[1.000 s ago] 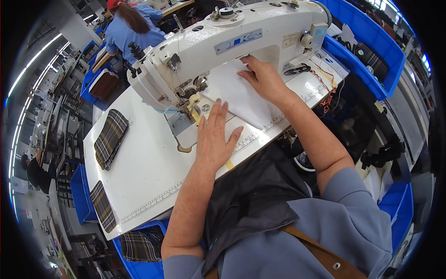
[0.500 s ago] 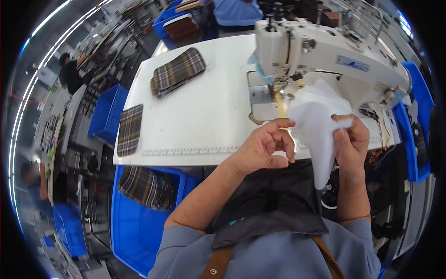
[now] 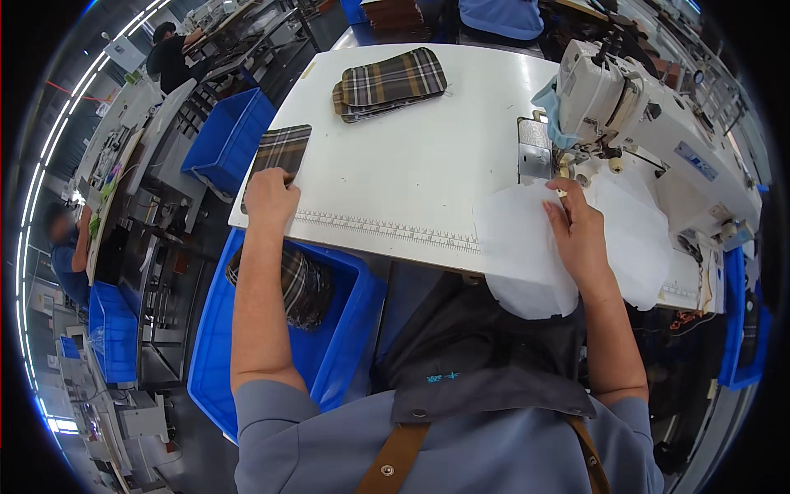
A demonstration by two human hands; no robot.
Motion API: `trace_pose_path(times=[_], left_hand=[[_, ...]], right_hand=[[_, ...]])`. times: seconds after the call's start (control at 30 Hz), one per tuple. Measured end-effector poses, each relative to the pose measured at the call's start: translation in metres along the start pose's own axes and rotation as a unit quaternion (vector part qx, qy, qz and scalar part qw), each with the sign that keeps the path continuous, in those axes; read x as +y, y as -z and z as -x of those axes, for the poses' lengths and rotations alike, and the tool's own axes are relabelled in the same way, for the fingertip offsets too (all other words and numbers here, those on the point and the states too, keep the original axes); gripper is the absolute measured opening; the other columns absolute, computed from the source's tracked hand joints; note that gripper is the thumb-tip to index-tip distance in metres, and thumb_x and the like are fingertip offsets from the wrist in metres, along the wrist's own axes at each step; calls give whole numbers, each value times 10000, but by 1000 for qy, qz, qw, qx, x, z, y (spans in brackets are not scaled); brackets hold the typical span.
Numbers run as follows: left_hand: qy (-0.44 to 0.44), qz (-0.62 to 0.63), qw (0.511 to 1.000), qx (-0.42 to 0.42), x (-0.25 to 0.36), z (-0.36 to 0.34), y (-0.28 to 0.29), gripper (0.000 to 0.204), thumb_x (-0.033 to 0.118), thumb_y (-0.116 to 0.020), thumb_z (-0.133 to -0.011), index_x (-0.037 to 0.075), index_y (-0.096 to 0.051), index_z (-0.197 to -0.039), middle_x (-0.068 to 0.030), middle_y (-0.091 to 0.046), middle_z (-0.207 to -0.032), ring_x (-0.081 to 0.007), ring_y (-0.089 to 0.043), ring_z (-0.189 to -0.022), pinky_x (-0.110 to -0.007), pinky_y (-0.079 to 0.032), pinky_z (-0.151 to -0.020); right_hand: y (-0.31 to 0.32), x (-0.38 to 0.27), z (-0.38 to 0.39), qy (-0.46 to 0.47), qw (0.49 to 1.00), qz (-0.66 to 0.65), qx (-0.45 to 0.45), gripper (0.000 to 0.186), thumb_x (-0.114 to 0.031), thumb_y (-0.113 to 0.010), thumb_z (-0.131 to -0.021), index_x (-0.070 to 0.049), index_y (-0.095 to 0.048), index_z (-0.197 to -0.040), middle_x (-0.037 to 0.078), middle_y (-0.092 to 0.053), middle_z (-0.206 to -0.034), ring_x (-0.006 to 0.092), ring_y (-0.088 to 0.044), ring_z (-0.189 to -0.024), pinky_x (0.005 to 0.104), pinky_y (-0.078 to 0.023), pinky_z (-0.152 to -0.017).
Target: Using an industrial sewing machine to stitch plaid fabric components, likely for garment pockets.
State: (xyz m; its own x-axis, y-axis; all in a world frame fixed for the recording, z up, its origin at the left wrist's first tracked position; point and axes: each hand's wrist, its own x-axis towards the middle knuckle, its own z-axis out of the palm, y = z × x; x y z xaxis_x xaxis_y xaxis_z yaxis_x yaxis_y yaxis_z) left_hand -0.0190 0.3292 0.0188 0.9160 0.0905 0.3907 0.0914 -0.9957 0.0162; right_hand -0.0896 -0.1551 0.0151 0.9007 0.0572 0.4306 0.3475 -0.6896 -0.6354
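Note:
My left hand (image 3: 271, 200) is at the table's left edge, its fingers curled onto a brown-and-black plaid fabric piece (image 3: 284, 146) and gripping its right side. At the sewing machine (image 3: 613, 99), my right hand (image 3: 580, 235) rests on a thin white sheet (image 3: 527, 255) with fingers apart, close to the needle area. The sheet hangs over the table's front edge towards my lap. More white sheet material (image 3: 642, 230) lies right of that hand, below the machine arm. A stack of plaid pieces (image 3: 391, 86) sits farther back on the white table (image 3: 395, 165).
A blue bin (image 3: 210, 370) with plaid pieces (image 3: 304, 284) stands below the table's left front. Another blue bin (image 3: 230, 140) is beyond the left side. A ruler strip (image 3: 387, 228) runs along the front edge. Other people sit at benches left and behind the table.
My left hand has left the white sheet and reached left to the plaid piece. My right hand has lowered the sheet, now spread flatter by the machine. The view has shifted.

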Motion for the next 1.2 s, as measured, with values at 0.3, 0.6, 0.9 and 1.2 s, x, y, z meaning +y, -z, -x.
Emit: trace_pose_path(times=[0.3,0.6,0.9,1.2], left_hand=[[-179,66,970,151,77,34,18,254,96,-598,-904,80,-687,-1140,-130,-682,-883,-347,-675,-733,-468,-533,-657],[-464,268,844,28,270,134,85,290,89,-635,-829,-8,-639,-1102,-59,-577,-726,-209,-618,-590,-347,-507,-564],[-430,434,745,-268,292,127,80,91,116,-624,-981,30,-615,-1007,-156,-708,-806,-352,-707,-740,-450,-556,-642],[-293,528,793,-83,277,51,76,348,136,-852,-825,28,-712,-1125,-141,-693,-1256,-269,-625,-1231,-413,-472,-1057]], right_hand=[[-1,9,5,-133,986,-89,-44,166,-140,-745,-940,-3,-742,-1035,93,-684,-800,142,-554,-645,299,-485,-626],[6,-5,9,-143,976,-164,-22,461,-391,-732,-958,43,-749,-1111,106,-675,-768,133,-555,-648,292,-487,-634],[21,-13,27,-115,972,-202,-38,326,-244,-671,-1010,50,-683,-869,99,-602,-682,129,-517,-628,320,-440,-585],[23,-13,30,77,983,-169,-6,195,-190,-734,-953,0,-717,-911,132,-692,-821,297,-653,-699,379,-517,-646]])
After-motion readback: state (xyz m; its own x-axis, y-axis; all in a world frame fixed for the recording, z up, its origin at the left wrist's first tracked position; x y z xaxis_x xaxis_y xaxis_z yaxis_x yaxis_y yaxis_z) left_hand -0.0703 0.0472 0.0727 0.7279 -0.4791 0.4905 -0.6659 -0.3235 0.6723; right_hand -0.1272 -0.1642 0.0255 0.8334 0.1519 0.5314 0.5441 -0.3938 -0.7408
